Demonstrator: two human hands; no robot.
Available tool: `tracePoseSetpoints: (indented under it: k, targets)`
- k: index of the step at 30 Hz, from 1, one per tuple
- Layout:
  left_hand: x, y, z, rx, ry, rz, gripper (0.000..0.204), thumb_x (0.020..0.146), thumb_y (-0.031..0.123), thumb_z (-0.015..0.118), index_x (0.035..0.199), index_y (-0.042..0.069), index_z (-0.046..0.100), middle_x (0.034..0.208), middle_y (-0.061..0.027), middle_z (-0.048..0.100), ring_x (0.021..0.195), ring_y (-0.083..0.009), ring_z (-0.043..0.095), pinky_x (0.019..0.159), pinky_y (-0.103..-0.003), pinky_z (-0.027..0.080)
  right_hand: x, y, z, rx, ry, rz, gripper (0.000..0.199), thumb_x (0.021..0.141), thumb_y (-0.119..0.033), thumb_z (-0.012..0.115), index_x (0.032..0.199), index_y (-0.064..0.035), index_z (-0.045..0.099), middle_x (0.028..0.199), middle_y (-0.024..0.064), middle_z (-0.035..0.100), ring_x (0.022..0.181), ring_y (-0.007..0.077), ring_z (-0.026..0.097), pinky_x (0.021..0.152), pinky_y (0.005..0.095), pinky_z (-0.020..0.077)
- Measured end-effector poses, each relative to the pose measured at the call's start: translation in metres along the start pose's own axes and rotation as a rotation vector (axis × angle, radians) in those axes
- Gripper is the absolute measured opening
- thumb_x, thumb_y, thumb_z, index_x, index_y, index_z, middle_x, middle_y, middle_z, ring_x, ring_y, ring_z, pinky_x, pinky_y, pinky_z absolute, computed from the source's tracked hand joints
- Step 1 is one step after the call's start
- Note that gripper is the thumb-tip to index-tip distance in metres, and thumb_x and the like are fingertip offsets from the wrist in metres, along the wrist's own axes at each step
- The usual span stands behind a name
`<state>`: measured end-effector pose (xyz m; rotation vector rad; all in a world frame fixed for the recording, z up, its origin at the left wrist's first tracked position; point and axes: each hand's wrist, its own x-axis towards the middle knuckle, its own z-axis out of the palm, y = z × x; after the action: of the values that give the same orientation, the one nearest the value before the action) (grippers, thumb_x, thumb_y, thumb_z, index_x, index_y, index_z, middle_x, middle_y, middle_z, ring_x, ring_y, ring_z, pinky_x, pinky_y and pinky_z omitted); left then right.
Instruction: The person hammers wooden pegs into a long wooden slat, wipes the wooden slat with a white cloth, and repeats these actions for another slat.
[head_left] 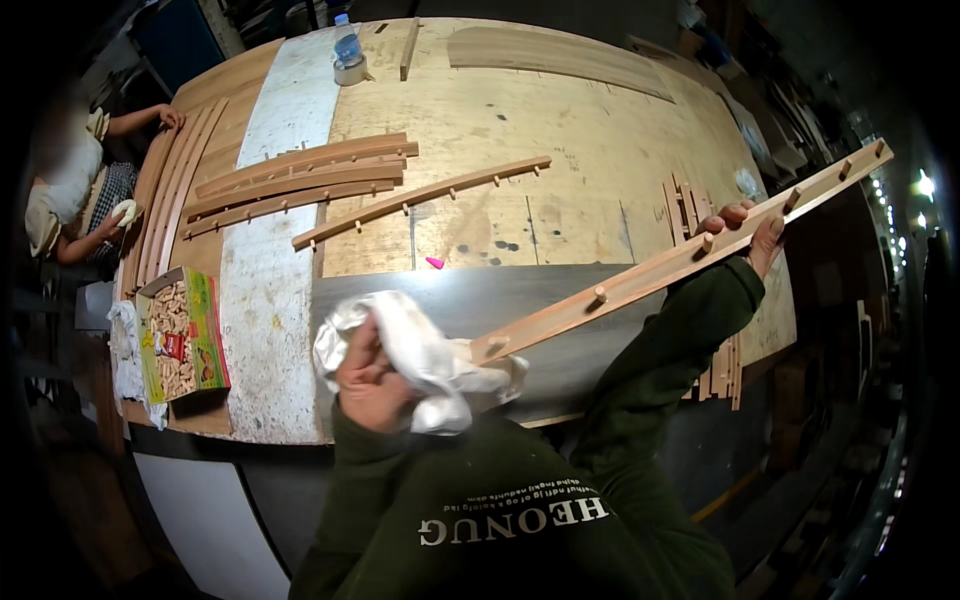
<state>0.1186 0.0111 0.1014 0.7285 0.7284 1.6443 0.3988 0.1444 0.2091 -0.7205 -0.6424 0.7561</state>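
My right hand (757, 232) grips a long wooden rail with short round pegs (645, 278) near its upper end. The rail slants from the upper right down to the middle, pegs facing up. A crumpled white cloth (415, 345) is bunched in my left hand (372, 388), its fingers partly covered by the folds. The cloth meets the rail's lower end. Beyond my hands, another pegged rail (430, 200) lies slanting on the table, and several more pegged rails (300, 178) rest side by side at its left.
A box of small wooden pegs (180, 335) stands at the table's left front. Another person (75, 195) sits at the far left beside long wooden strips (180, 190). A tape roll (350, 72), bottle (346, 42), curved board (560, 60) and pink piece (435, 263) lie on the table.
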Motion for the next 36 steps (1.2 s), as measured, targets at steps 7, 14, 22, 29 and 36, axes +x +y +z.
tracePoseSetpoints:
  k: [7, 14, 22, 29, 36]
  targets:
    - [0.020, -0.035, 0.024, 0.834, -0.291, 0.195, 0.046, 0.071, 0.009, 0.067, 0.114, 0.001, 0.053, 0.096, -0.0096, 0.058, 0.083, -0.0178, 0.054, 0.075, -0.027, 0.044, -0.024, -0.005, 0.011, 0.053, -0.092, -0.046, 0.057, 0.078, -0.039, 0.065, 0.116, -0.0069, 0.037, 0.091, 0.0082, 0.049, 0.068, 0.0146, 0.053, 0.054, 0.0265, 0.0488]
    - [0.012, -0.049, 0.017, 0.314, -0.113, -0.113, 0.032, 0.075, -0.002, 0.057, 0.107, -0.003, 0.056, 0.106, -0.0119, 0.057, 0.097, -0.0161, 0.054, 0.083, -0.027, 0.043, -0.073, -0.004, 0.038, 0.353, -0.503, 0.118, 0.050, 0.078, -0.035, 0.065, 0.110, -0.0034, 0.043, 0.070, 0.0046, 0.052, 0.062, 0.0190, 0.055, 0.066, 0.0332, 0.0505]
    - [0.015, -0.031, 0.010, 0.378, 0.186, 0.040, 0.023, 0.088, 0.001, 0.041, 0.105, -0.004, 0.056, 0.096, -0.0116, 0.063, 0.086, -0.0188, 0.061, 0.076, -0.029, 0.049, -0.093, 0.025, 0.026, 0.293, -0.661, 0.195, 0.024, 0.082, -0.016, 0.062, 0.088, -0.0053, 0.040, 0.056, 0.0029, 0.043, 0.043, 0.0118, 0.043, 0.051, 0.0287, 0.0431]
    - [0.005, -0.040, -0.002, -0.374, 0.176, -0.282, 0.031, 0.091, 0.013, 0.042, 0.119, -0.002, 0.044, 0.119, -0.0158, 0.051, 0.108, -0.0251, 0.051, 0.093, -0.039, 0.043, -0.099, 0.020, 0.031, 0.487, -0.633, 0.167, 0.016, 0.088, -0.018, 0.048, 0.081, -0.0092, 0.037, 0.057, 0.0024, 0.042, 0.045, 0.0133, 0.042, 0.056, 0.0319, 0.0405]
    - [0.003, -0.025, 0.047, -0.574, 0.133, -0.265, 0.038, 0.090, 0.008, 0.043, 0.127, 0.000, 0.037, 0.124, -0.0139, 0.047, 0.112, -0.0238, 0.047, 0.096, -0.037, 0.038, -0.109, 0.016, 0.025, 0.469, -0.760, 0.086, 0.019, 0.090, -0.027, 0.046, 0.083, -0.0116, 0.037, 0.063, 0.0017, 0.045, 0.053, 0.0133, 0.046, 0.064, 0.0323, 0.0384]
